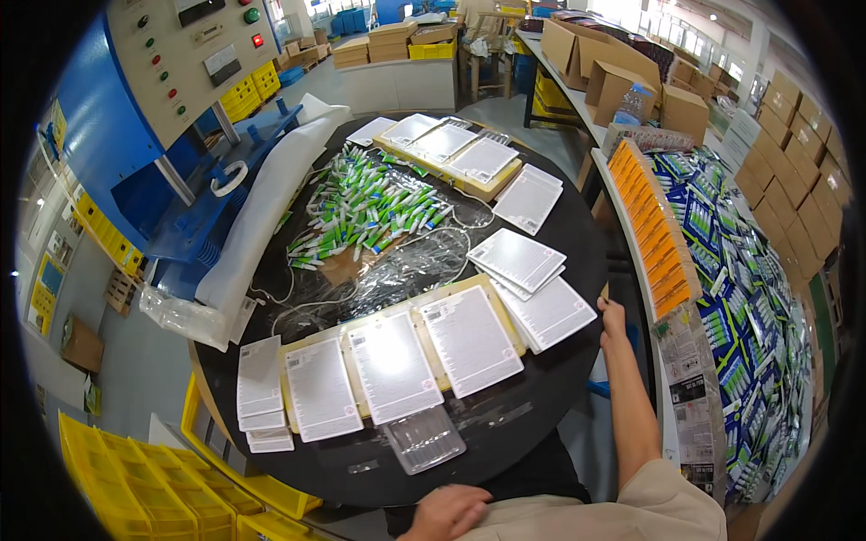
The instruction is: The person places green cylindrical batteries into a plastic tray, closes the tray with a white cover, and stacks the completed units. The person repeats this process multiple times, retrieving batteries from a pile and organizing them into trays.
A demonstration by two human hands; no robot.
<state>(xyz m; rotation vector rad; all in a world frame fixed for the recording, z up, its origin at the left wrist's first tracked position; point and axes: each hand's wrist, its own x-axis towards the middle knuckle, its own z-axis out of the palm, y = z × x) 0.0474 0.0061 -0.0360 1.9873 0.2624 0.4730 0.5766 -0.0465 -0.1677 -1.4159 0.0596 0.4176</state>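
My right hand (612, 317) is closed at the right rim of a round black table (541, 419), its fingers curled around the edge. My left hand (448, 512) rests low by my body at the table's near edge, holding nothing, fingers loosely extended. Nearest to it lies a clear plastic blister tray (426, 440). Beyond that, white printed cards (394, 365) lie in a row on a yellow fixture (287, 383). Loose cards are stacked at its left end (260, 379) and right end (548, 316). Small green-and-white tubes (365, 203) are heaped mid-table.
A second yellow fixture (487, 187) with cards lies at the table's far side. At left stands a blue machine (117, 135) with a control panel. Yellow crates (135, 478) sit lower left. Along the right, a bench holds orange pieces (651, 230) and many filled blister packs (749, 334).
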